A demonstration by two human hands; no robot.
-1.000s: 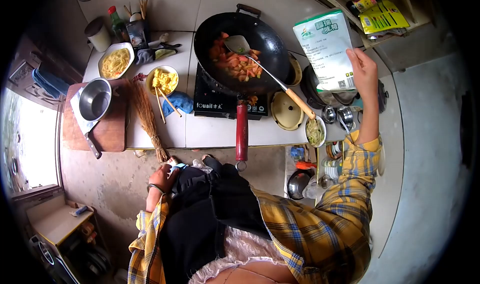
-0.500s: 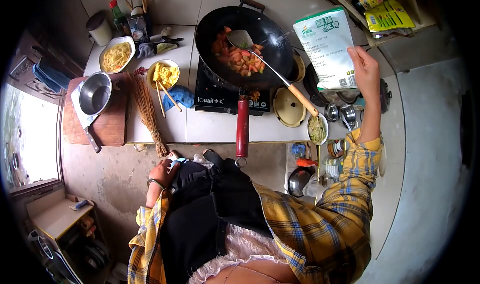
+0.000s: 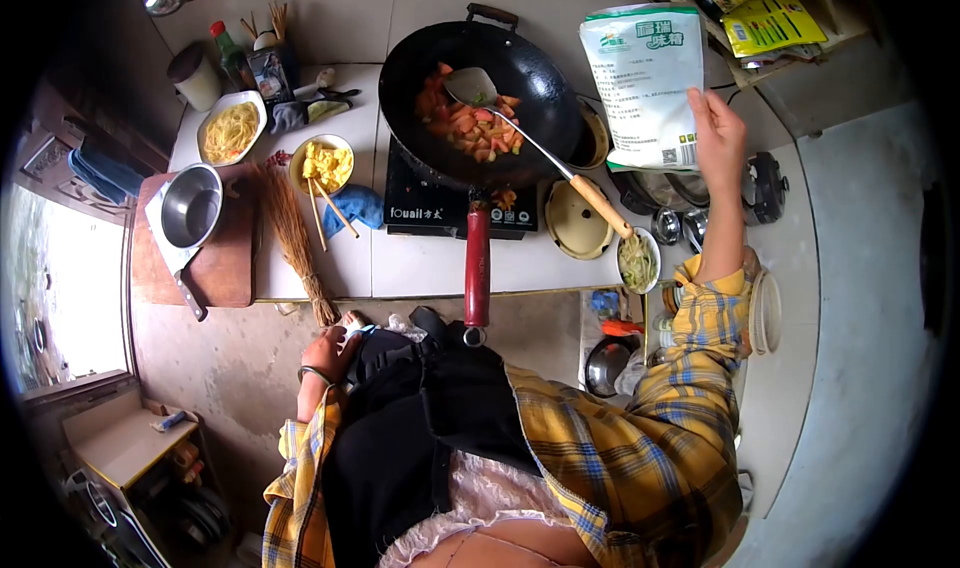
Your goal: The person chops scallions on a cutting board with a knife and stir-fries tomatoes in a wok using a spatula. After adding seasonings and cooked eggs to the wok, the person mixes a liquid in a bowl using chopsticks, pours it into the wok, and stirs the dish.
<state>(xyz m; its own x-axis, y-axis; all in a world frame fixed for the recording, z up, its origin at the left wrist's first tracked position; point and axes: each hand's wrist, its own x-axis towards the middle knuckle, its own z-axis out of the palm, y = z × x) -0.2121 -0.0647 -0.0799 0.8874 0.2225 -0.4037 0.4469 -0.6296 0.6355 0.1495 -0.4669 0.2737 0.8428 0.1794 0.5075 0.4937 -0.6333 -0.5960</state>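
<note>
Beside the wok point(image 3: 545, 83), the right hand point(image 3: 718, 136) grips a packet point(image 3: 643, 88) by its right edge.

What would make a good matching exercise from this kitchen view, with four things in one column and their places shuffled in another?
Things:
1. packet
2. spatula
3. chopsticks
4. metal bowl

Places:
A. blade inside the wok
B. over the wooden board
C. held in the right hand
D. ends in the bowl of yellow food

Pairs: 1-C, 2-A, 3-D, 4-B
</note>
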